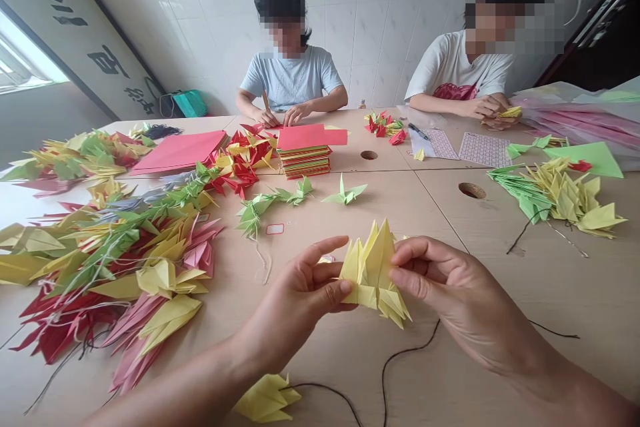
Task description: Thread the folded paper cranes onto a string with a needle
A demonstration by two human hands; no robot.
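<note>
The left hand (310, 280) grips the left side of a yellow folded-paper bunch (373, 270) between thumb and fingers, and the right hand (447, 280) pinches its right side; the bunch is above the table (430, 213), its pointed tips upward. Below, a black cord (395, 360) curves down from beside the right wrist, and a yellow folded piece (267, 400) lies near the left forearm. Just beyond the hands are a green paper crane (345, 195) and a short green string of cranes (274, 199). To the left spreads a big heap of folded paper (155, 233) in red, pink, green and yellow; to the right sit a green bunch (523, 190) and a second yellow bunch (575, 197), touching. Farther back stands a stack of coloured paper (303, 153). Across the table, a person in light blue (293, 77) holds a pencil-like tool (267, 101), and a person in white (450, 70) holds yellow paper (510, 113)
</note>
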